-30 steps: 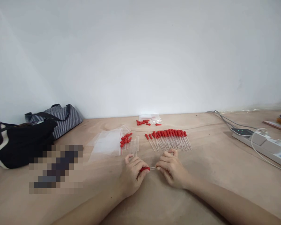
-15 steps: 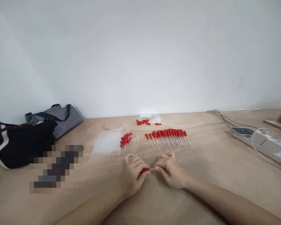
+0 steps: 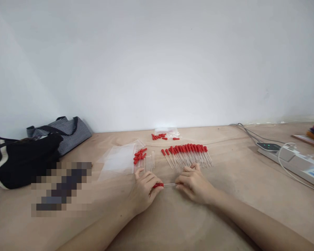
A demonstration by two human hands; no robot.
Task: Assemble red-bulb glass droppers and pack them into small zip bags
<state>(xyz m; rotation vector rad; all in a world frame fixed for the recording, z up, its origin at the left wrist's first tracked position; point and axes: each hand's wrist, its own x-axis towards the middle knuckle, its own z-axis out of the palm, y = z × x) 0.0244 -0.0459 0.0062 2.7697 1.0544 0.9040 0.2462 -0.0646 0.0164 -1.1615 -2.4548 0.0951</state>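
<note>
My left hand is closed on a red rubber dropper bulb, whose open end points right. A clear dropper tube runs from the bulb's end, in line with it. At the tube's other end, my right hand pinches it between thumb and fingers. Just beyond the hands lies a row of droppers with red bulbs and clear tubes, side by side. Several loose clear tubes lie past my left hand, beside a small heap of red bulbs.
Flat clear zip bags lie left of the bulbs. More red bulbs and a clear bag sit near the wall. At left are a black bag and a striped bag; at right, a power strip with cables.
My right hand has moved right along the tube, away from the bulb, so a longer stretch of tube shows. My left hand, with the bulb, has shifted slightly left and away from me.
</note>
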